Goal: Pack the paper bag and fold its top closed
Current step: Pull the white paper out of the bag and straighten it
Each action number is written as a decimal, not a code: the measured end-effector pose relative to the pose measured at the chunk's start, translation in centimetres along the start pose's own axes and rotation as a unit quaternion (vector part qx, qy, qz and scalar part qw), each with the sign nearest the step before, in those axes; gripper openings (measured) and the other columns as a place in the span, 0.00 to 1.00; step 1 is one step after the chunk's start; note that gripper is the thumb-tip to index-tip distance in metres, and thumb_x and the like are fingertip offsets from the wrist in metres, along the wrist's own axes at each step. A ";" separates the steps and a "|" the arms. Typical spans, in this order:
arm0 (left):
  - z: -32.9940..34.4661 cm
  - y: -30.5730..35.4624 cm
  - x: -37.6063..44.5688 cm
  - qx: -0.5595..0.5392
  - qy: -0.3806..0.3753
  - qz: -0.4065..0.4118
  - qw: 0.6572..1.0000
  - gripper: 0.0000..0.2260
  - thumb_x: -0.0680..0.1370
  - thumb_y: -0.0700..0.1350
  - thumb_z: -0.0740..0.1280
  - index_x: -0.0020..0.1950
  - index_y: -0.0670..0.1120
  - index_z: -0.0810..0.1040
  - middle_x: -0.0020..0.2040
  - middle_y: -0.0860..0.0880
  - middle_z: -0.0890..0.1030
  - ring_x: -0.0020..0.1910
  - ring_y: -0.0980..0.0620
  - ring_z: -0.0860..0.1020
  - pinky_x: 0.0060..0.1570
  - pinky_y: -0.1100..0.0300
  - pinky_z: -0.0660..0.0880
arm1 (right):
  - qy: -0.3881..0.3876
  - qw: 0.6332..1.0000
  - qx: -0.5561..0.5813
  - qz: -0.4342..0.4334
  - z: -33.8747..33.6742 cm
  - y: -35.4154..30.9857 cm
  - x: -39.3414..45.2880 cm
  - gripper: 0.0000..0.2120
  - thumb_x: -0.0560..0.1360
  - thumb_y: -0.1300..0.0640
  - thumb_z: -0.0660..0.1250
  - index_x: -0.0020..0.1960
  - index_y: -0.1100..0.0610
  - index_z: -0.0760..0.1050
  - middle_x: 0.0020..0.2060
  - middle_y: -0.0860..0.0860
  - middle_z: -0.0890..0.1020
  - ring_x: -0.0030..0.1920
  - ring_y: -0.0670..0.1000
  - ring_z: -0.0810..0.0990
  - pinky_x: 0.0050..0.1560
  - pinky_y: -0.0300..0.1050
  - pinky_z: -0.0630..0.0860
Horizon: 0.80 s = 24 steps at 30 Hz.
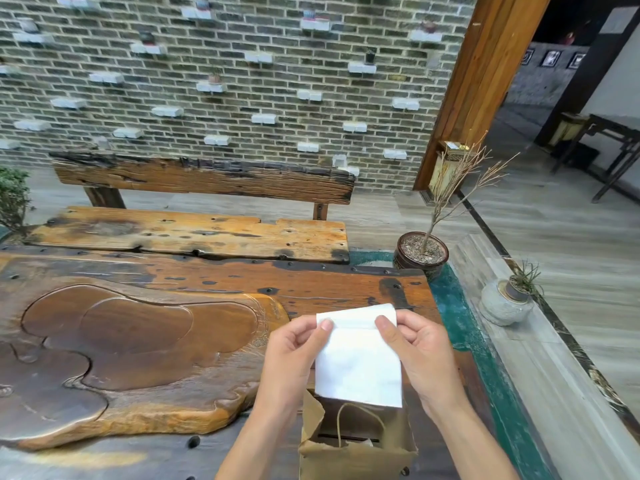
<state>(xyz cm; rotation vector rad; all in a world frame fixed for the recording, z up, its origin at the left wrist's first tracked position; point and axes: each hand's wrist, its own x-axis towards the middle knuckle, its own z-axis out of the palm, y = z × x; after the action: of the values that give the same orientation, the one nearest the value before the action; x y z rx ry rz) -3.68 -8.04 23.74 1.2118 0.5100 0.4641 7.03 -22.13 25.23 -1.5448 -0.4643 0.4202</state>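
A brown paper bag (356,455) with a twine handle stands open at the near edge of the wooden table (311,282). Directly above its mouth I hold a white paper pouch (358,372) upright. My left hand (294,351) pinches the pouch's top left corner. Its top right corner is pinched by my right hand (419,348). The pouch's top flap is bent back. The pouch's lower edge hangs at the bag's far rim. Something pale shows inside the bag, too hidden to identify.
A carved tea tray (131,344) is sunk into the table on the left. A rough wooden bench (194,233) stands behind the table. A potted bare twig plant (420,254) and a grey stone pot (505,303) sit to the right, beside a teal ledge.
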 end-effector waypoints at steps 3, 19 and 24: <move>-0.2 0.0 0.0 0.012 -0.005 0.015 1.000 0.08 0.79 0.41 0.67 0.50 0.43 0.85 0.47 0.42 0.88 0.48 0.43 0.85 0.50 0.47 0.80 | -0.013 1.000 -0.010 -0.001 -0.7 0.1 0.1 0.08 0.71 0.52 0.70 0.46 0.54 0.84 0.41 0.55 0.88 0.44 0.56 0.87 0.49 0.54 0.79; -2.1 0.6 0.8 0.082 -0.075 0.024 0.994 0.08 0.79 0.41 0.66 0.52 0.48 0.84 0.52 0.42 0.86 0.56 0.38 0.82 0.58 0.42 0.76 | -0.112 0.993 0.002 0.030 -2.2 -0.3 0.2 0.10 0.78 0.63 0.65 0.58 0.59 0.79 0.48 0.56 0.87 0.50 0.55 0.86 0.50 0.44 0.82; -2.6 1.0 0.9 0.070 -0.109 0.013 0.992 0.12 0.80 0.35 0.64 0.54 0.47 0.85 0.54 0.44 0.86 0.55 0.43 0.83 0.51 0.55 0.78 | -0.129 0.991 0.016 0.030 -2.7 -0.6 0.4 0.12 0.76 0.61 0.66 0.59 0.58 0.78 0.49 0.56 0.87 0.52 0.56 0.85 0.54 0.48 0.81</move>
<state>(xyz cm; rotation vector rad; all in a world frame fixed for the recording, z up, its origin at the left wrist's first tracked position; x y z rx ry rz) -4.54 -5.27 23.88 1.3872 0.3443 0.3178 8.77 -24.15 25.87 -1.4834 -0.6091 0.6744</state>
